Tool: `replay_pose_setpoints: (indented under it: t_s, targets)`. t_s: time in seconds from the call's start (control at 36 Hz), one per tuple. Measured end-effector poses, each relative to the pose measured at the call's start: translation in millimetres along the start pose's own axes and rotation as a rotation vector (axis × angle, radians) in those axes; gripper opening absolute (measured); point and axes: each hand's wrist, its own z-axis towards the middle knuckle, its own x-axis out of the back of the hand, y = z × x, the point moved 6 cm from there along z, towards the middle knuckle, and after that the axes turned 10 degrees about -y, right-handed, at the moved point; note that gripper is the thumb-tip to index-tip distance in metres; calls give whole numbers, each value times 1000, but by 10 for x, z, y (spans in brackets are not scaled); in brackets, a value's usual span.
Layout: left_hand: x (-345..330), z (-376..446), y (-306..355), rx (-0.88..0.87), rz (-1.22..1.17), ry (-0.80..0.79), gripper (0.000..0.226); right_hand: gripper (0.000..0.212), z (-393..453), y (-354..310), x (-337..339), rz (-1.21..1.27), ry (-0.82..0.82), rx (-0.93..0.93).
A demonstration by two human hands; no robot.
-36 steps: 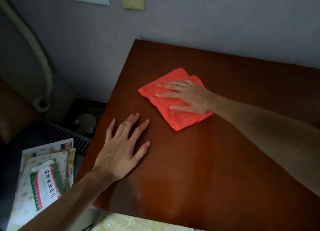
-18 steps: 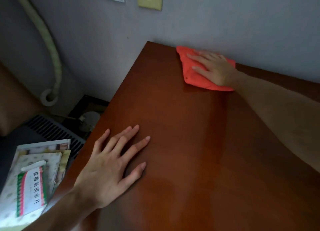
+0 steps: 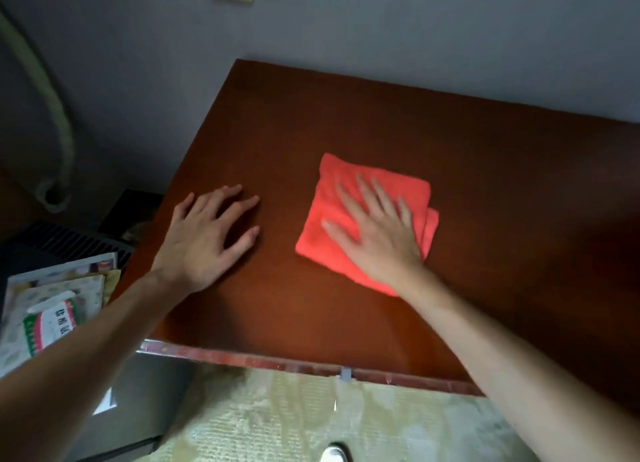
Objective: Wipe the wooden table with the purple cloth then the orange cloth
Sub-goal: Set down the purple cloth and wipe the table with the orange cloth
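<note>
**Orange cloth pressed flat on wooden table**

Dim light falls on a reddish wooden table [image 3: 346, 108] set against a grey wall [image 3: 415, 28]. Nearest its front edge, the left hand [image 3: 204, 239] lies flat, grip wide and empty. Beside it, slightly farther, the right hand [image 3: 377, 229] spreads its grip wide atop the folded orange cloth [image 3: 325, 198], pressing it down.

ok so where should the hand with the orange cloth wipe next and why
Probably sweep right. The right hand presses the orange cloth flat near the middle of the wooden table, the left hand braces on the left side, and the wide stretch to the right lies open.
</note>
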Motion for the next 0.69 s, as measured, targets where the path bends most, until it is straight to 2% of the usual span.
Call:
replay_pose_setpoints:
  t_s: [0.14,0.25,0.36,0.5,0.64,0.69]
  targets:
    - [-7,-152,236,-17,-23,34,57,74,-1346,-217,-274,-70,-30,272]
    - [-43,-243,703,-137,-51,67,49,80,-1581,-22,-265,-147,-148,461]
    - [-90,-156,1005,-215,-64,73,48,76,-1352,137,-157,-166,-212,578]
    - [-179,117,1085,-184,-74,92,55,65,-769,414,8,-179,-232,709]
    - [-221,422,957,-26,-120,70,64,66,233,901,217,-208,-186,628]
    - [-247,427,1006,-44,-49,26,65,68,633,1046,316,-224,-179,582]
